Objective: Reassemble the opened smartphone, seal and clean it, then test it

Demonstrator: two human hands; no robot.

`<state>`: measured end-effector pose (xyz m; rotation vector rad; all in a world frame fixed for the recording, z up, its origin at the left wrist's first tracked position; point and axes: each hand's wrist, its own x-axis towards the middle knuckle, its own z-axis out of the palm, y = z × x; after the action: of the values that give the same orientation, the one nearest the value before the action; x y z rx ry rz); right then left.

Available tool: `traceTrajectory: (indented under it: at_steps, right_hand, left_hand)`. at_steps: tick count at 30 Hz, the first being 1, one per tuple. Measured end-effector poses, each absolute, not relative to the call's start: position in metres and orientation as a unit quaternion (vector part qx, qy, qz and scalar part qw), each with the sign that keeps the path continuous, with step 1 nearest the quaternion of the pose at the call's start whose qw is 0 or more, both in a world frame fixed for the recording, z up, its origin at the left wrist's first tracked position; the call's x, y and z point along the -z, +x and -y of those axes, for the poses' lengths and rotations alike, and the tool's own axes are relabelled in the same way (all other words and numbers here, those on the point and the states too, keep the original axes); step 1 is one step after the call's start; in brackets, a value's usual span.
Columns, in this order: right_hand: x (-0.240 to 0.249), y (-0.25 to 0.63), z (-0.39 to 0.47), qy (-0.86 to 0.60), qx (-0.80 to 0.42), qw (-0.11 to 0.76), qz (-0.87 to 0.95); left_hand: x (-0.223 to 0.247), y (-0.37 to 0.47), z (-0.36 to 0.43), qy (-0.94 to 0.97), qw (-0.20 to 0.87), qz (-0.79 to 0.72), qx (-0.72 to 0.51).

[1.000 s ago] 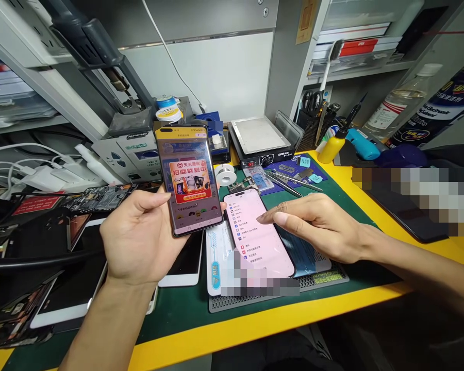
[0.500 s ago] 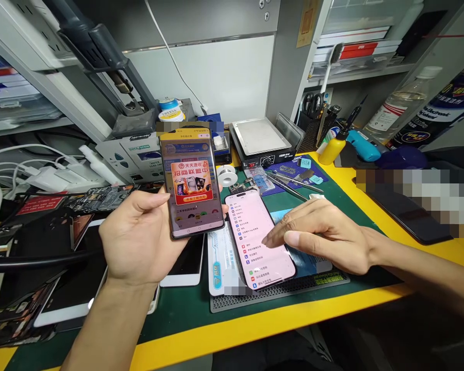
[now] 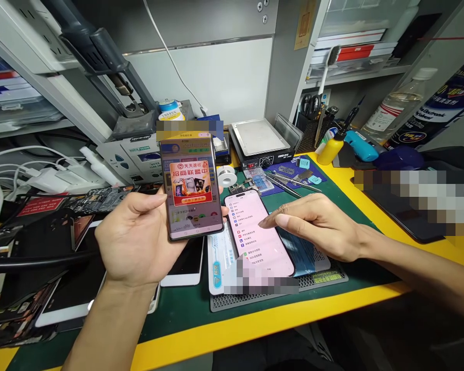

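My left hand (image 3: 141, 232) is wrapped round a dark-edged smartphone (image 3: 192, 219), held tilted up above the mat with a red and white pop-up on its lit screen. A second smartphone (image 3: 261, 247) lies face up, showing a pink-white settings list. Over its screen is my right hand (image 3: 320, 226), fingers stretched forward with nothing in them; the fingertip is at the glass, though touching or just above I cannot tell. Beneath that phone are a white and blue sheet (image 3: 218, 257) and a grey perforated plate (image 3: 232, 303). A small circuit board (image 3: 242, 186) sits at its top edge.
A heating plate (image 3: 261, 138) stands behind, with tweezers (image 3: 284, 184) in front. To the right are a yellow bottle (image 3: 331, 149) and a dark phone (image 3: 398, 206). White tablets (image 3: 71, 304) and phone parts crowd the left. A black cable (image 3: 38, 262) crosses there.
My right fingertip has moved up the lying phone's screen, and the list on it has scrolled upward. My left hand still holds its phone in nearly the same place.
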<state>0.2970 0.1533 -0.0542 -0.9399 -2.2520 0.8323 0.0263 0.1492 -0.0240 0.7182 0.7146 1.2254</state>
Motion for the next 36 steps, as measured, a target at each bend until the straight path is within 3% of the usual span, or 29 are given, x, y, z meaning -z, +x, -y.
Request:
traceTrajectory:
  at_steps: [5, 10, 16, 23, 29, 36]
  right_hand:
    - [0.052, 0.295, -0.149, -0.297, -0.286, 0.307, 0.858]
    - [0.048, 0.292, -0.140, -0.314, -0.272, 0.210, 0.885]
    - [0.045, 0.292, -0.135, -0.313, -0.275, 0.209, 0.884]
    - [0.050, 0.288, -0.138, -0.328, -0.241, 0.313, 0.858]
    - [0.058, 0.288, -0.146, -0.333, -0.216, 0.364, 0.843]
    - [0.058, 0.280, -0.143, -0.285, -0.099, 0.427, 0.852]
  left_hand:
    - [0.023, 0.028, -0.151, 0.317, 0.696, -0.329, -0.554]
    - [0.023, 0.028, -0.151, 0.309, 0.699, -0.323, -0.558]
    - [0.024, 0.026, -0.148, 0.300, 0.712, -0.301, -0.559]
    - [0.027, 0.023, -0.144, 0.351, 0.759, -0.257, -0.485]
    - [0.031, 0.030, -0.139, 0.418, 0.712, -0.300, -0.478]
    - [0.034, 0.041, -0.135, 0.481, 0.646, -0.358, -0.473]
